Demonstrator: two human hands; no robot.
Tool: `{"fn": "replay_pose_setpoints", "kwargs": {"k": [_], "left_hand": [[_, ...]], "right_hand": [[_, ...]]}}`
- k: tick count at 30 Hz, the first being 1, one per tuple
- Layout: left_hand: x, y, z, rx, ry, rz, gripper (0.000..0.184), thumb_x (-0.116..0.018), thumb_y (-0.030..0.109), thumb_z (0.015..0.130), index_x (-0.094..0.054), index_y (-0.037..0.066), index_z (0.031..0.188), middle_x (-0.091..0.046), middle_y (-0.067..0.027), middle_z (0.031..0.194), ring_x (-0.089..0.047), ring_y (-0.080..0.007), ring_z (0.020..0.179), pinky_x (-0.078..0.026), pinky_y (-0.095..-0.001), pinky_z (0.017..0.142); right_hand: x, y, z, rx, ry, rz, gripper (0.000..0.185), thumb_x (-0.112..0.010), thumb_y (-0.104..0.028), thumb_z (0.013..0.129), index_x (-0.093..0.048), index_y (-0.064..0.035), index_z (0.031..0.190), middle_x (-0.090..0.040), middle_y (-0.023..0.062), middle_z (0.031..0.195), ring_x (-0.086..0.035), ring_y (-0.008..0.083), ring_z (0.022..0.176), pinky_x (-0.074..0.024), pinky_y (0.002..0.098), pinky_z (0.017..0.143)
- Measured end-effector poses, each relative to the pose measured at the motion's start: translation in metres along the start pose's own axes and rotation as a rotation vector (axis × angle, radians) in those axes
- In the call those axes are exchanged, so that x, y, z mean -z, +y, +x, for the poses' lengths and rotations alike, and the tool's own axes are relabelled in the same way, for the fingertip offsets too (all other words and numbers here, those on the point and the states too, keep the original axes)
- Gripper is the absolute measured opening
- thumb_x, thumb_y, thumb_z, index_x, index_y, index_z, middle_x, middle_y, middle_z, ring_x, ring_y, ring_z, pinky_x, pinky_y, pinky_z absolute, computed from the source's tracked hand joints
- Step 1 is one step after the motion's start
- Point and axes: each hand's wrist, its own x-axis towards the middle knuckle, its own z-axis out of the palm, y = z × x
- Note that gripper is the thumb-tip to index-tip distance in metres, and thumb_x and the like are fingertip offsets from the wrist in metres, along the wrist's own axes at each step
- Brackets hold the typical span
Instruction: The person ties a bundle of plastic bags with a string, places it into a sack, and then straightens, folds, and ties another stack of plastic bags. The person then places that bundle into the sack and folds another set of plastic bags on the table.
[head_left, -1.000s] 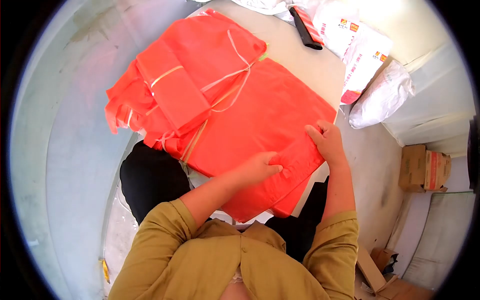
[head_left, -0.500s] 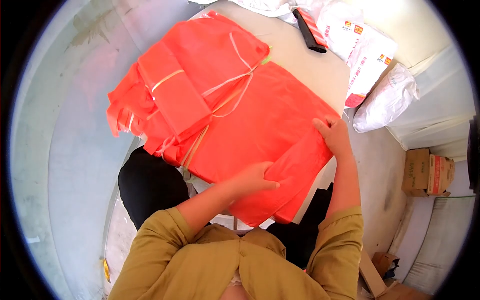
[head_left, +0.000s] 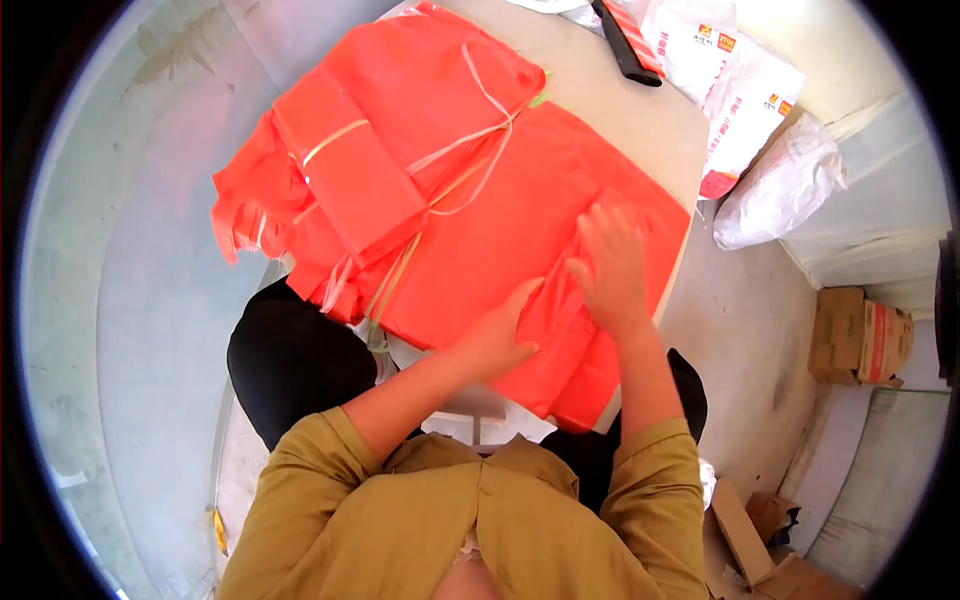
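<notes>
A broad stack of flat red sheets or bags (head_left: 480, 260) lies across the table toward me. My left hand (head_left: 502, 335) rests on its near part, thumb apart from the fingers, beside a folded red layer. To the right, my right hand (head_left: 612, 265) lies over the same red material with its fingers spread. A smaller folded red bundle (head_left: 360, 185) with a yellowish band sits on the left of the stack. Pale ties cross the red material at the upper middle.
A black and red object (head_left: 628, 45) lies at the table's far edge (head_left: 660, 130). Behind it are printed white sacks (head_left: 745, 105) and a white bag (head_left: 782, 185). Cardboard boxes (head_left: 858, 337) stand on the floor at right.
My right hand has moved left and inward from the stack's right edge, and its fingers have opened. My left hand has shifted slightly left. The folded red layer is now bunched between them.
</notes>
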Motion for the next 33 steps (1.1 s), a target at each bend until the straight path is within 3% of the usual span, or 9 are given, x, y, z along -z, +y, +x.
{"fn": "replay_pose_setpoints", "kwargs": {"k": [2, 5, 8, 14, 20, 22, 26, 29, 33], "left_hand": [[-0.002, -0.003, -0.003, -0.056, 0.026, -0.036, 0.090, -0.072, 0.008, 0.083, -0.026, 0.016, 0.160, -0.051, -0.0273, 0.146, -0.054, -0.0422, 0.131, -0.048, -0.0466, 0.105], [-0.009, -0.019, -0.001, -0.280, 0.117, 0.076, 0.081, -0.072, 0.006, 0.083, -0.036, 0.013, 0.156, -0.045, -0.0256, 0.151, -0.054, -0.0411, 0.131, -0.048, -0.0456, 0.105], [-0.006, -0.018, -0.006, -0.230, 0.050, 0.164, 0.065, -0.064, 0.001, 0.082, -0.050, 0.007, 0.145, -0.047, -0.0244, 0.147, -0.047, -0.0388, 0.138, -0.043, -0.0428, 0.111], [-0.007, -0.024, -0.032, -0.286, 0.105, 0.495, 0.046, -0.067, 0.002, 0.086, -0.065, 0.014, 0.130, -0.042, -0.0246, 0.151, -0.052, -0.0417, 0.130, -0.046, -0.0446, 0.106], [0.002, -0.043, -0.053, -0.461, 0.102, 0.615, 0.031, -0.065, 0.007, 0.087, -0.071, 0.010, 0.117, -0.053, -0.0238, 0.142, -0.055, -0.0401, 0.127, -0.047, -0.0457, 0.104], [0.013, -0.042, -0.057, -0.473, 0.147, 0.555, 0.029, -0.065, 0.008, 0.086, -0.071, 0.009, 0.114, -0.057, -0.0211, 0.135, -0.057, -0.0388, 0.123, -0.048, -0.0457, 0.102], [0.037, -0.028, -0.068, -0.339, 0.403, 0.381, 0.018, -0.065, 0.009, 0.085, -0.070, 0.006, 0.102, -0.061, -0.0145, 0.118, -0.060, -0.0364, 0.111, -0.051, -0.0457, 0.093], [0.069, -0.027, -0.067, -0.189, 0.526, 0.725, 0.012, -0.066, 0.010, 0.084, -0.066, 0.005, 0.094, -0.059, -0.0136, 0.104, -0.061, -0.0343, 0.102, -0.054, -0.0430, 0.085], [0.092, -0.037, -0.069, -0.091, 0.655, 0.981, 0.017, -0.068, 0.010, 0.083, -0.060, 0.005, 0.098, -0.060, -0.0136, 0.097, -0.063, -0.0292, 0.099, -0.057, -0.0389, 0.079]], "right_hand": [[-0.011, -0.013, -0.027, -0.081, -0.161, -0.020, 0.050, -0.060, -0.028, 0.098, -0.055, -0.0056, 0.142, -0.039, 0.0171, 0.159, -0.032, 0.0420, 0.148, -0.0214, 0.0613, 0.119], [-0.013, -0.022, -0.047, -0.107, -0.059, 0.007, 0.053, -0.065, -0.029, 0.093, -0.057, -0.0089, 0.142, -0.040, 0.0199, 0.157, -0.033, 0.0471, 0.144, -0.0269, 0.0617, 0.115], [-0.011, -0.039, -0.073, -0.144, -0.123, 0.052, 0.050, -0.056, -0.029, 0.099, -0.054, -0.0069, 0.144, -0.034, 0.0212, 0.162, -0.024, 0.0490, 0.149, -0.0192, 0.0606, 0.120], [-0.020, -0.082, -0.119, -0.188, -0.084, 0.057, 0.050, -0.054, -0.023, 0.096, -0.055, -0.0035, 0.142, -0.034, 0.0229, 0.161, -0.025, 0.0499, 0.148, -0.0196, 0.0599, 0.120], [-0.004, -0.102, -0.134, -0.183, -0.057, 0.211, 0.042, -0.051, -0.020, 0.096, -0.060, -0.0007, 0.132, -0.040, 0.0229, 0.157, -0.031, 0.0466, 0.147, -0.0236, 0.0557, 0.120], [-0.006, -0.096, -0.142, -0.156, 0.050, 0.218, 0.038, -0.053, -0.017, 0.094, -0.062, -0.0002, 0.127, -0.043, 0.0231, 0.154, -0.036, 0.0471, 0.143, -0.0278, 0.0555, 0.118], [0.000, -0.103, -0.135, -0.139, 0.119, 0.219, 0.030, -0.053, -0.014, 0.095, -0.065, 0.0003, 0.118, -0.054, 0.0203, 0.145, -0.043, 0.0435, 0.137, -0.0304, 0.0534, 0.117], [0.002, -0.112, -0.125, -0.122, 0.122, 0.200, 0.026, -0.054, -0.012, 0.094, -0.067, -0.0003, 0.114, -0.059, 0.0178, 0.139, -0.046, 0.0409, 0.135, -0.0303, 0.0536, 0.117], [0.002, -0.125, -0.112, 0.001, 0.097, 0.175, 0.022, -0.058, -0.012, 0.091, -0.068, -0.0016, 0.108, -0.064, 0.0153, 0.130, -0.051, 0.0385, 0.129, -0.0313, 0.0549, 0.116]]}}
